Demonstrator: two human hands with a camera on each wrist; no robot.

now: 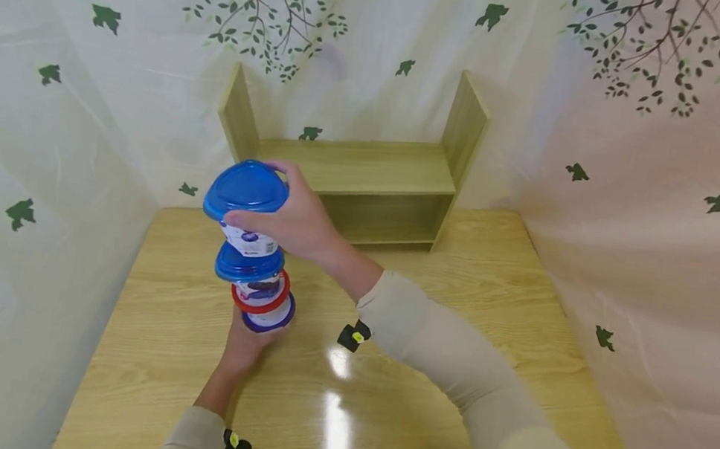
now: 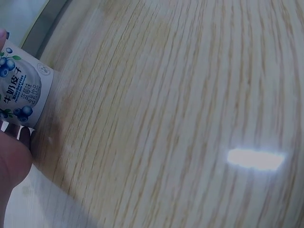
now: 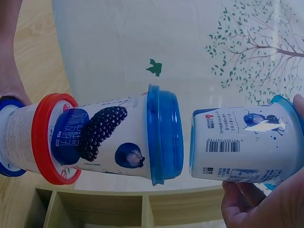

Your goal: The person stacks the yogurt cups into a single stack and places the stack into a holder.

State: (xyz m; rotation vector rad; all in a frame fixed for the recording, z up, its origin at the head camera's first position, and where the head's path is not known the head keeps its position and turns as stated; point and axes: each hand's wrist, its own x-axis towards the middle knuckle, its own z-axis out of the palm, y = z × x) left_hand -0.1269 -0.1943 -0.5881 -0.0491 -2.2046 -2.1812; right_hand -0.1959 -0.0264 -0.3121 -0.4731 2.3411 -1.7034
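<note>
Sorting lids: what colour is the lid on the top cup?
Blue; the top cup's lid shows best in the head view.

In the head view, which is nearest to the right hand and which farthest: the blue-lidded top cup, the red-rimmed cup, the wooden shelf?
1. Blue-lidded top cup: gripped by the right hand, at the stack's top.
2. Red-rimmed cup: lower in the stack, just below the hand.
3. Wooden shelf: behind, at the table's far edge.

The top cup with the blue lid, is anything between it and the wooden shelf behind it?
Nothing visible is. The right hand grips the top cup just above the stack of cups that the left hand holds from below. Behind it, only bare table leads to the open, empty wooden shelf.
</note>
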